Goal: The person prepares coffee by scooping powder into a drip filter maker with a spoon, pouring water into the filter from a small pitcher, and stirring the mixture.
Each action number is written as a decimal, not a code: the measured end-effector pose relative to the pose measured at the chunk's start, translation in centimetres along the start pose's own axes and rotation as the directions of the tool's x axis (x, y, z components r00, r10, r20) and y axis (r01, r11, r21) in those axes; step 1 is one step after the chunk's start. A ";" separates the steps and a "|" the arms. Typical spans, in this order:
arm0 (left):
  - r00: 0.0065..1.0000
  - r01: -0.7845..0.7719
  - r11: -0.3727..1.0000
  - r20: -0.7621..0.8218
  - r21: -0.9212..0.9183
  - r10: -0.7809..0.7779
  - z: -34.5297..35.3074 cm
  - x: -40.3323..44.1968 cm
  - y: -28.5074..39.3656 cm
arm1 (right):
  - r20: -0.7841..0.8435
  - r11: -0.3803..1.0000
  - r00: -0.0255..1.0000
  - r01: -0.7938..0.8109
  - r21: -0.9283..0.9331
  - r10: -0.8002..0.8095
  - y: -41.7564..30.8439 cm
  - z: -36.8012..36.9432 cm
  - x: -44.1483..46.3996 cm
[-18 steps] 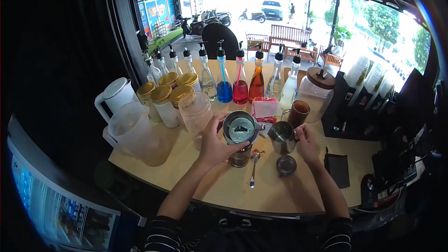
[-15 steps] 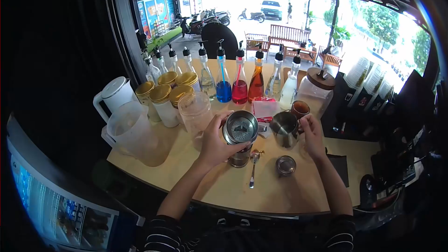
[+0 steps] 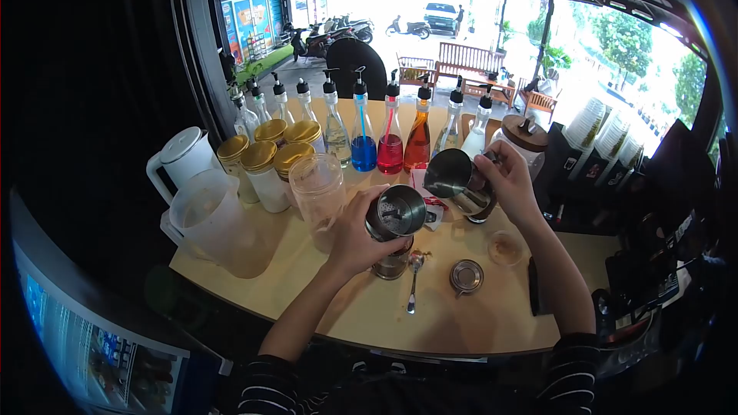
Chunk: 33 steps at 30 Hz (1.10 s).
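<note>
Holding a metal filter cup (image 3: 419,215) in the left hand (image 3: 355,234) and a steel pitcher (image 3: 452,175) in the right hand (image 3: 509,183).

Clamped around the wall of the filter cup with the left hand, thumb along the near side, directly above a shiny squat vessel (image 3: 390,267) on the counter (image 3: 361,313) — contact between cup and vessel too hidden to tell. Gripping the pitcher by its handle with the right hand, off the counter, tilted with mouth turned left, near the filter cup. Visible inside the filter cup: a perforated plate with a dark tab across it. Also on the counter: a spoon (image 3: 413,283) just beside the vessel, then a small round metal piece (image 3: 467,277) farther right, and a see-through jar (image 3: 318,188) near the left hand — beyond, a row of pump bottles (image 3: 364,152).
</note>
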<state>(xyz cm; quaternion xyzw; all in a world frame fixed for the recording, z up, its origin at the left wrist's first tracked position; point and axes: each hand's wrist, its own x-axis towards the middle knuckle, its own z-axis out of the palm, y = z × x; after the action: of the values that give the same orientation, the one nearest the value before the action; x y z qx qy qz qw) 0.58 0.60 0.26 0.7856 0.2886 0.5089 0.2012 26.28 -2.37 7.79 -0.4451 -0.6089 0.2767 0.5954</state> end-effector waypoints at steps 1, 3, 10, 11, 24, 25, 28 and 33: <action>1.000 -0.016 1.000 0.000 0.000 0.016 -0.1 0.0 0.1 | 0.001 1.000 1.000 -0.001 -0.001 0.001 -0.2 0.2 0.1; 1.000 -0.030 1.000 0.000 0.000 0.030 -0.1 0.1 0.1 | 0.021 1.000 1.000 -0.010 0.020 0.009 -0.9 1.0 0.2; 1.000 0.012 0.998 0.015 -0.058 -0.011 0.0 0.1 0.2 | 0.042 1.000 0.999 0.009 0.012 -0.009 -1.5 2.1 0.7; 1.000 0.007 0.998 0.009 -0.063 -0.007 0.0 0.1 0.2 | 0.045 0.994 0.998 0.046 -0.096 -0.042 -1.2 2.0 0.9; 0.999 0.046 0.996 0.019 -0.078 -0.045 -0.2 -0.1 0.4 | 0.077 0.926 0.995 0.087 -0.368 -0.063 -4.1 3.4 1.0; 0.999 0.049 0.995 0.016 -0.090 -0.048 -0.2 -0.2 0.4 | 0.077 0.926 0.995 0.087 -0.367 -0.062 -4.3 3.5 0.9; 0.999 0.046 0.995 0.013 -0.090 -0.045 -0.2 -0.2 0.5 | 0.072 0.952 0.997 0.057 -0.300 -0.037 -4.5 3.8 0.9; 0.999 0.050 0.994 0.017 -0.102 -0.049 -0.2 -0.2 0.6 | 0.078 0.928 0.994 0.096 -0.360 -0.072 -4.4 3.7 1.2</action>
<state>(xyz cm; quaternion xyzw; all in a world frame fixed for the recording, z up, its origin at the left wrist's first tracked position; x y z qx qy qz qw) 0.49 0.00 0.53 0.7707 0.2800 0.5120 0.2557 21.86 -2.64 11.70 -0.5120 -0.6866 0.1476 0.4946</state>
